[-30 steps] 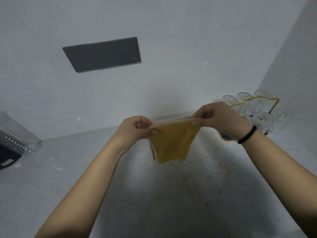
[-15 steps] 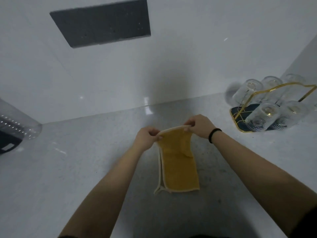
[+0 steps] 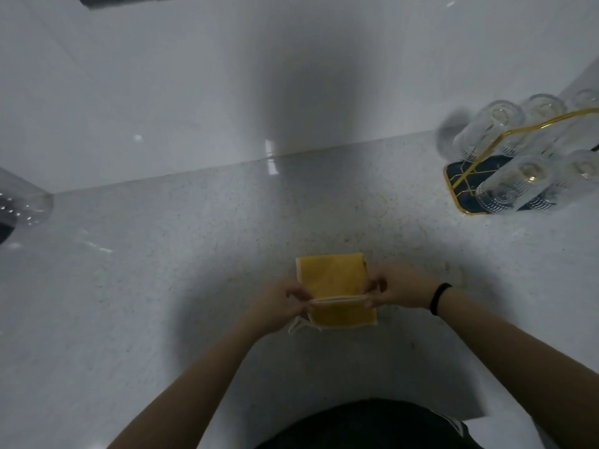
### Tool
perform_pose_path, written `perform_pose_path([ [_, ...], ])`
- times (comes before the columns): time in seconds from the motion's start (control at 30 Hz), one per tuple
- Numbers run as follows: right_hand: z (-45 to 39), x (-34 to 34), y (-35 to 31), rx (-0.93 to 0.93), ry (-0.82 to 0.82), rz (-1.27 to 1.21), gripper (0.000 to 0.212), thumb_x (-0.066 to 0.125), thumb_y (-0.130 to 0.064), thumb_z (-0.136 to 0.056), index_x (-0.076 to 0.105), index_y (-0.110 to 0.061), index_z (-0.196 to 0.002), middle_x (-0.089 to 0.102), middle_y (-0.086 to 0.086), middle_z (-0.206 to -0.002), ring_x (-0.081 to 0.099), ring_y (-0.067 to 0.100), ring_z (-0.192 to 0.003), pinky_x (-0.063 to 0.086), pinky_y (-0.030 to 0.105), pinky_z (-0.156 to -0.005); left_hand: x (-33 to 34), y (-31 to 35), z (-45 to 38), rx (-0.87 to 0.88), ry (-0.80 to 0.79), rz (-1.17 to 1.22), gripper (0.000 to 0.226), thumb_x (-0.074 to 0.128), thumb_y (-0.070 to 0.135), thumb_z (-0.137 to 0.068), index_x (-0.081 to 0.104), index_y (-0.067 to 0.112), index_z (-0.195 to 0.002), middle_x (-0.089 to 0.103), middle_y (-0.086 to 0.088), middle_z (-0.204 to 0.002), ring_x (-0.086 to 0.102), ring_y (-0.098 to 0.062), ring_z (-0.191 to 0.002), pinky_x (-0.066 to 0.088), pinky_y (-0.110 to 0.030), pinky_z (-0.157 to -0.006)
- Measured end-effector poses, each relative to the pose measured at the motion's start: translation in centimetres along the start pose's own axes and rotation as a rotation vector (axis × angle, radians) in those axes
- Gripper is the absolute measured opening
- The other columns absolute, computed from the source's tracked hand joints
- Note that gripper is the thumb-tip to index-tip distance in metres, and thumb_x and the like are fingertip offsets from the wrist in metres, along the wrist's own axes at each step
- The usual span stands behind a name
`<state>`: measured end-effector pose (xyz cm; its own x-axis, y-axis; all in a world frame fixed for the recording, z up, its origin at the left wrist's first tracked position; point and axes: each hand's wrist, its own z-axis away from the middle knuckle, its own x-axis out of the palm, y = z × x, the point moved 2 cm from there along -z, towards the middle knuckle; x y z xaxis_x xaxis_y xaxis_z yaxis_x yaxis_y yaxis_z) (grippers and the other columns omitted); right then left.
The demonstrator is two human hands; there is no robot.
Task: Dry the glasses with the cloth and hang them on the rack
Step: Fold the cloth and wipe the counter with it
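Cloth [image 3: 330,280], yellow with a pale trim, lies on the speckled grey counter [image 3: 181,254] in the head view, folded over itself so that a cream edge runs across its middle. Left hand [image 3: 278,303] pinches the left end of that folded edge, fingers curled in tight around the trim; a loose pale corner of the fabric sticks out just below this hand. Right hand [image 3: 395,290] pinches the right end of the same edge, thumb and forefinger closed on it, the other fingers curled. A black band [image 3: 439,298] sits on the right wrist. Both forearms reach in from the bottom of the frame, over a dark garment [image 3: 366,426] at the lower edge. Rack [image 3: 470,176], a gold wire frame on a dark base with gold rim, stands at the far right of the counter near the wall, well apart from the cloth. Glasses [image 3: 512,186], clear and ribbed, hang on it tilted with mouths toward the base; several are visible, the exact count unclear at the frame edge. A clear plastic container [image 3: 22,205] shows partly at the left edge. White wall [image 3: 227,76] rises behind the counter.
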<state>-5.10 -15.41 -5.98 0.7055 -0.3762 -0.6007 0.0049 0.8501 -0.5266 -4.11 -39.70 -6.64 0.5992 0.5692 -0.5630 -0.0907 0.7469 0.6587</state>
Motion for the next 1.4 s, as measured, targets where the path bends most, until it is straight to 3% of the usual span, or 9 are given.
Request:
perform_pose_path([
  [0.1,-0.4,-0.8,-0.4,0.080,0.212,-0.182,0.016,0.060,-0.030,-0.087,0.061,-0.019,-0.097,0.057,-0.013,-0.071,0.057,-0.001,-0.057,0.041,0.012,-0.047,-0.9,0.8,-0.4,-0.016,0.115,0.078,0.002,0.062,0.023,-0.092,0.064,0.024,-0.091,0.061,0.010,-0.085,0.060,-0.008,-0.084,0.051,-0.030,-0.085],
  [0.23,-2.0,-4.3,-2.6,0.040,0.394,-0.421,0.007,0.045,-0.025,-0.095,0.044,-0.022,-0.101,0.054,0.004,-0.094,0.064,0.024,-0.073,0.056,0.030,-0.048,-3.7,3.2,-2.6,-0.005,0.305,0.281,0.009,0.057,0.024,-0.096,0.059,0.016,-0.101,0.065,-0.002,-0.096,0.067,-0.019,-0.088,0.059,-0.037,-0.081],
  [0.3,-3.1,-5.7,-3.5,0.023,0.388,-0.595,0.008,0.039,-0.024,-0.097,0.040,-0.023,-0.105,0.050,0.012,-0.107,0.062,0.034,-0.087,0.059,0.044,-0.060,-5.0,4.3,-4.1,0.007,0.392,0.366,0.012,0.056,0.021,-0.097,0.059,0.011,-0.104,0.065,-0.007,-0.099,0.067,-0.023,-0.091,0.058,-0.041,-0.084],
  [0.5,-5.7,-6.4,-2.1,0.074,0.294,-0.801,0.015,0.039,-0.028,-0.098,0.043,-0.020,-0.110,0.048,0.011,-0.112,0.055,0.033,-0.101,0.050,0.053,-0.087,-5.7,4.7,-7.9,-0.052,0.453,0.423,0.009,0.057,0.022,-0.096,0.058,0.014,-0.100,0.066,-0.009,-0.100,0.065,-0.027,-0.097,0.055,-0.044,-0.089],
  [0.7,-5.8,-5.5,-1.1,0.037,0.246,-0.877,0.012,0.049,-0.030,-0.094,0.051,-0.019,-0.097,0.051,0.009,-0.102,0.053,0.029,-0.094,0.050,0.048,-0.087,-5.2,4.0,-7.7,-0.085,0.388,0.394,0.021,0.056,0.026,-0.097,0.060,0.007,-0.107,0.066,-0.012,-0.102,0.064,-0.026,-0.097,0.055,-0.043,-0.090],
  [0.9,-3.4,-3.9,1.4,-0.023,0.167,-0.678,0.017,0.066,-0.039,-0.079,0.064,-0.027,-0.090,0.060,-0.002,-0.113,0.057,0.018,-0.106,0.048,0.037,-0.091,-3.3,2.6,-3.8,0.023,0.165,0.203,0.010,0.059,0.025,-0.095,0.059,0.015,-0.096,0.059,0.004,-0.085,0.058,-0.010,-0.078,0.046,-0.019,-0.070],
  [1.07,-1.5,-0.3,2.4,0.011,-0.017,-0.505,0.011,0.070,-0.040,-0.075,0.065,-0.034,-0.083,0.046,-0.013,-0.133,0.042,0.012,-0.123,0.032,0.033,-0.103,0.2,0.1,-0.9,0.012,0.044,0.262,0.006,0.066,0.020,-0.090,0.062,0.017,-0.092,0.065,-0.003,-0.097,0.064,-0.016,-0.095,0.054,-0.024,-0.085],
  [1.13,-0.9,0.9,2.7,0.021,-0.013,-0.381,0.010,0.069,-0.041,-0.076,0.064,-0.039,-0.084,0.042,-0.010,-0.141,0.037,0.013,-0.129,0.027,0.035,-0.108,1.5,-0.6,-0.3,-0.026,0.041,0.253,0.007,0.069,0.022,-0.088,0.062,0.023,-0.089,0.067,-0.004,-0.106,0.063,-0.016,-0.105,0.052,-0.032,-0.094],
  [1.4,1.6,3.9,2.7,-0.068,0.119,-0.202,0.021,0.066,-0.048,-0.075,0.069,-0.036,-0.092,0.023,-0.013,-0.151,0.007,0.010,-0.142,0.009,0.038,-0.114,3.7,-2.0,1.5,0.080,0.132,0.033,0.008,0.070,0.023,-0.086,0.068,0.018,-0.093,0.056,0.011,-0.108,0.053,-0.010,-0.116,0.036,-0.022,-0.100],
])
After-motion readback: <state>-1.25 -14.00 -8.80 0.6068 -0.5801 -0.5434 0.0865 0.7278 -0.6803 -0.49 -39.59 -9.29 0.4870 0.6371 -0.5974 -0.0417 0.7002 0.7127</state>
